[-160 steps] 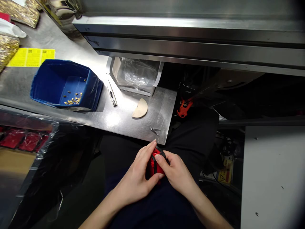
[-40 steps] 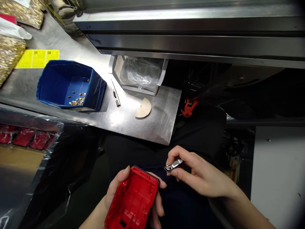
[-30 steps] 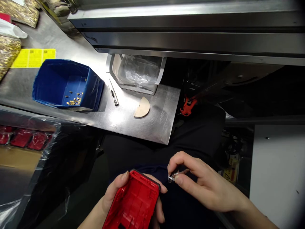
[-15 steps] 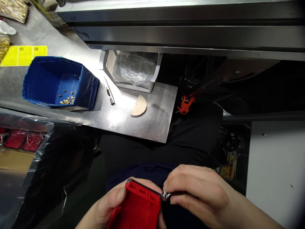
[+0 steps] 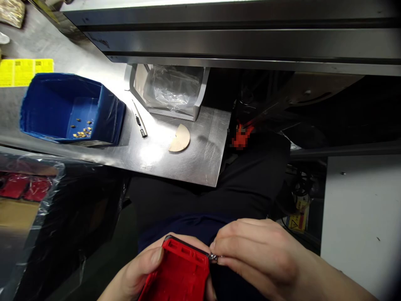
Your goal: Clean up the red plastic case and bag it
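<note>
My left hand is wrapped around a red plastic housing with a black edge, its thumb lying along the left side. The hollow inside of the housing faces up, and its lower end runs out of the view. At the housing's upper right corner, my right hand pinches a small shiny metal piece between thumb and fingers. That piece seems to touch the black edge. Most of it is hidden by the fingertips, so its kind cannot be made out.
On the metal bench are a blue bin with small brass parts, a utility knife, a beige half-disc and a grey bin with clear plastic bags. Red parts lie in a lined box at left. An orange-red tool hangs beyond the bench corner.
The view has shifted slightly, so the bench things sit further left. My right fingers have closed in on the housing's corner, and less of the metal piece shows. Both holds are kept.
</note>
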Motion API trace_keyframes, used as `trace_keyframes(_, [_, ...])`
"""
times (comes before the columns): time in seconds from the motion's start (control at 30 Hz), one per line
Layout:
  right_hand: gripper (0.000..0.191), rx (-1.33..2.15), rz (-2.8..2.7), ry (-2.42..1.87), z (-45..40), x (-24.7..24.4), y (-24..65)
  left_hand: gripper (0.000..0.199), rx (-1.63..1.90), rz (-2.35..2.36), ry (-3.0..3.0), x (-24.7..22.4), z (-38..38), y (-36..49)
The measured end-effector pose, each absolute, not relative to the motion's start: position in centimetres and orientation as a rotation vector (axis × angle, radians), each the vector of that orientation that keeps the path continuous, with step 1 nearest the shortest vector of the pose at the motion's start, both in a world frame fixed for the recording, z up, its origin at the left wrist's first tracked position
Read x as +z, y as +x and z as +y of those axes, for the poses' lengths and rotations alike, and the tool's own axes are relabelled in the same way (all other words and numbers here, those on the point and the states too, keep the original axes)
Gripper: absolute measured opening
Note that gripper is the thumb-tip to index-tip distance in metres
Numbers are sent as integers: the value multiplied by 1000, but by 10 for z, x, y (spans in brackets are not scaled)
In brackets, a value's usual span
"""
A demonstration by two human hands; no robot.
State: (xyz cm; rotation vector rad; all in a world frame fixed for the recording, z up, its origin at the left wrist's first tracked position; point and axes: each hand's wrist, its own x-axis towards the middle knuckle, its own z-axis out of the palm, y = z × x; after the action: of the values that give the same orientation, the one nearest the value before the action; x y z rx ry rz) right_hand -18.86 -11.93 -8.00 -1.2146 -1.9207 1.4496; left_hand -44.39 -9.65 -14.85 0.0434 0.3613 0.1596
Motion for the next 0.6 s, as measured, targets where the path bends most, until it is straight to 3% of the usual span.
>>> trace_keyframes(0.6, [21,1492,-1920,-1181,-117,-83,-185,69,149,389,28,-154,-99,-448])
